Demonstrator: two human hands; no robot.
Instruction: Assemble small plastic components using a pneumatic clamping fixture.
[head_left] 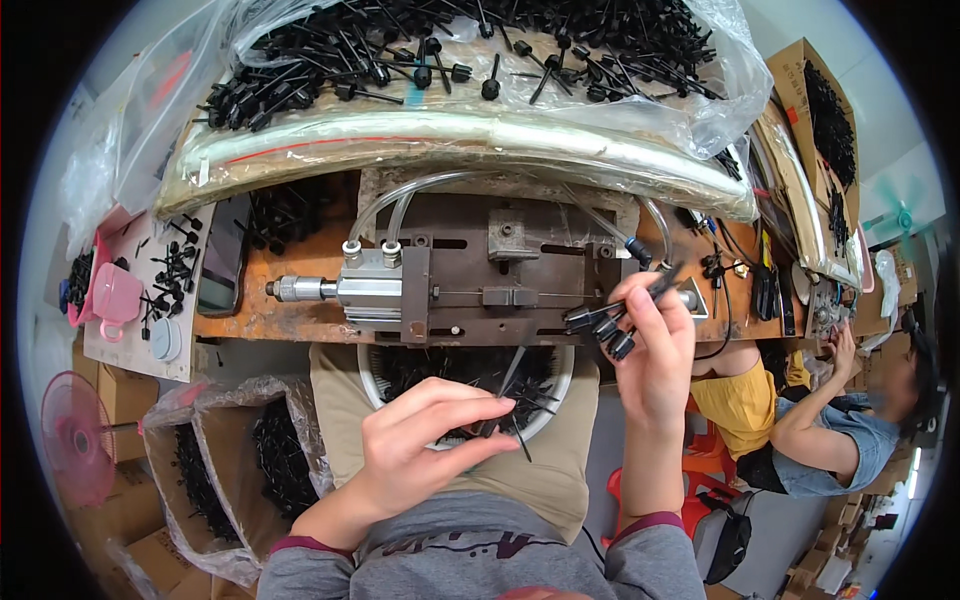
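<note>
Right hand (pixel 655 350): I see it raised at the right end of the press; fingers closed around a small bunch of black plastic pins (pixel 612 325); the pin heads stick out left of the fingertips, the thin stems run up to the right past the thumb.
Left hand (pixel 425 440): held over the bowl in my lap; thumb and forefinger pinched on a few thin black stems (pixel 505 405); the stems reach up and to the right beyond the fingertips, above the pile.
Bowl (pixel 560 395): round, white rim, full of loose black pins; sits on my lap just below the press; left fingers partly cover its near side.
Press (pixel 480 285): brown metal plate with a silver air cylinder (pixel 345 288) on its left; clear hoses loop from the cylinder's top; slide bar runs right toward the right hand's pins.
Bench rear: clear plastic bag (pixel 480 60) heaped with the same black pins.
Left side: pink cup (pixel 112 295); two lined boxes (pixel 240 450) of black parts beside my knee.
Right side: another person (pixel 830 430) sitting, well apart from my hands.
</note>
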